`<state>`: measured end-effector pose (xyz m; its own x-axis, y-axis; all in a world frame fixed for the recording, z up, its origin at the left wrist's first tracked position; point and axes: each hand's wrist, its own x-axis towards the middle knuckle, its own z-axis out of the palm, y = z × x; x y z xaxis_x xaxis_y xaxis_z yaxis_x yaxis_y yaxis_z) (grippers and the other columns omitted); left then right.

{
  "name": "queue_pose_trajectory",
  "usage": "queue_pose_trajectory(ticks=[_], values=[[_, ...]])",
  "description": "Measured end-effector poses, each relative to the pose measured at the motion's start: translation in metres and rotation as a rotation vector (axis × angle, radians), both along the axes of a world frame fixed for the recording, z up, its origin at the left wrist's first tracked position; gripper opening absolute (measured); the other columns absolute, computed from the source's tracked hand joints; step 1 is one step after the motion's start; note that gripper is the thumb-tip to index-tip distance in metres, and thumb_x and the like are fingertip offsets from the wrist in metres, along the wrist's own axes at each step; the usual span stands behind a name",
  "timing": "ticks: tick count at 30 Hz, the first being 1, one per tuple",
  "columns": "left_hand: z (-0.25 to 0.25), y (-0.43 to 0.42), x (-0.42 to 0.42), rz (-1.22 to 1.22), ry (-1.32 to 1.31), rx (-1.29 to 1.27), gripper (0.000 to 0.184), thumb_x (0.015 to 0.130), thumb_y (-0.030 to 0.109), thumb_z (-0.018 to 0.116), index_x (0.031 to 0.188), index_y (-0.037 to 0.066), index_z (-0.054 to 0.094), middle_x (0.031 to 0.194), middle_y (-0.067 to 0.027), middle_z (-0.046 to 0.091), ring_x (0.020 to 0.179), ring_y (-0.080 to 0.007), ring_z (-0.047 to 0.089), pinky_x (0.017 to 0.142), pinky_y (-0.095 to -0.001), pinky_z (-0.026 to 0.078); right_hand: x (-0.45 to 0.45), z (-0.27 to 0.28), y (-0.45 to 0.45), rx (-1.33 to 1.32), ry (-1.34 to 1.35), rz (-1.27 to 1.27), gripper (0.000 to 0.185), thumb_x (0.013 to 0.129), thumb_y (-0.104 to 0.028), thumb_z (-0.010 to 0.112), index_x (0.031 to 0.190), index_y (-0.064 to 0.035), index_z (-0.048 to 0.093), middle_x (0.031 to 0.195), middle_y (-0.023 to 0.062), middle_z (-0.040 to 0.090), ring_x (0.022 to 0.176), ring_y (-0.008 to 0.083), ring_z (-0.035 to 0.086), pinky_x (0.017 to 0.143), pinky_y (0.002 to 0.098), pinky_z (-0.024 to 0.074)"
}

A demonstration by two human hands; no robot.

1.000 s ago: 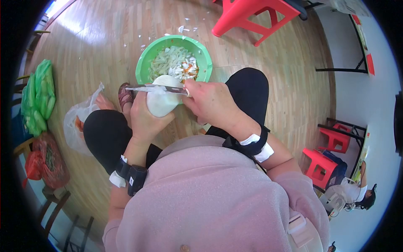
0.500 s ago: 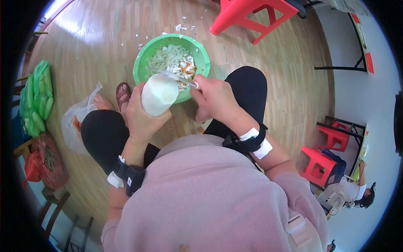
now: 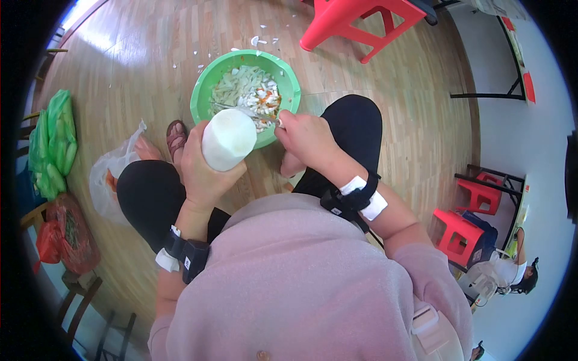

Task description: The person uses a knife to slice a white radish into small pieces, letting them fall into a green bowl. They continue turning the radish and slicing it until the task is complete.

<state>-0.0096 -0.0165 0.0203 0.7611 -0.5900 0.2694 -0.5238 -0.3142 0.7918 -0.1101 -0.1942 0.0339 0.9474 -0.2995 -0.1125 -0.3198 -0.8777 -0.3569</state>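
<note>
My left hand (image 3: 201,165) is closed around a thick, peeled white radish (image 3: 229,141), its pale cut end facing up. In my right hand (image 3: 310,139) is a knife (image 3: 251,113), gripped by its light handle. The blade lies along the far side of the radish, and I cannot tell whether it touches. Beneath both hands stands a green basin (image 3: 294,90) on the floor. White slices and shreds (image 3: 244,78) lie inside it, mixed with some orange bits.
White scraps (image 3: 257,41) are scattered on the wooden floor beyond the basin. A red stool (image 3: 343,21) stands at the far right. On the left are green bags (image 3: 54,144), a white plastic bag (image 3: 108,186) and a red mesh bag (image 3: 73,231). Another person (image 3: 506,268) sits at right.
The knife has shifted slightly left and down along the radish's far side, with my right hand. The radish has tilted a little. Both hands keep their hold.
</note>
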Motion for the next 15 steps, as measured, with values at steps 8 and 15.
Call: queue_pose_trajectory(ticks=[8, 15], values=[[-0.003, 0.001, -0.001, -0.006, 0.097, 0.036, 0.063, 0.052, 0.014, 0.077, 0.108, 0.001, 0.050, 0.091, -0.0146, 0.060, 0.084, -0.0293, 0.061, 0.074, -0.0360, 0.048, 0.002, 0.028, 0.013, 0.169, -0.182, 0.050, 0.018, 0.082, -0.023, 0.056, 0.079, -0.0046, 0.052, 0.065, 0.0158, 0.061, 0.060, 0.0322, 0.062, 0.055, 0.0442, 0.0497], [-0.008, 0.001, -0.001, -0.003, 0.097, -0.032, 0.066, 0.052, 0.016, 0.078, 0.111, 0.001, 0.051, 0.096, -0.0153, 0.060, 0.088, -0.0280, 0.062, 0.078, -0.0363, 0.050, -0.005, -0.014, -0.011, 0.095, 0.045, 0.005, 0.017, 0.081, -0.021, 0.055, 0.080, -0.0045, 0.050, 0.069, 0.0173, 0.060, 0.067, 0.0366, 0.060, 0.057, 0.0459, 0.0472]])
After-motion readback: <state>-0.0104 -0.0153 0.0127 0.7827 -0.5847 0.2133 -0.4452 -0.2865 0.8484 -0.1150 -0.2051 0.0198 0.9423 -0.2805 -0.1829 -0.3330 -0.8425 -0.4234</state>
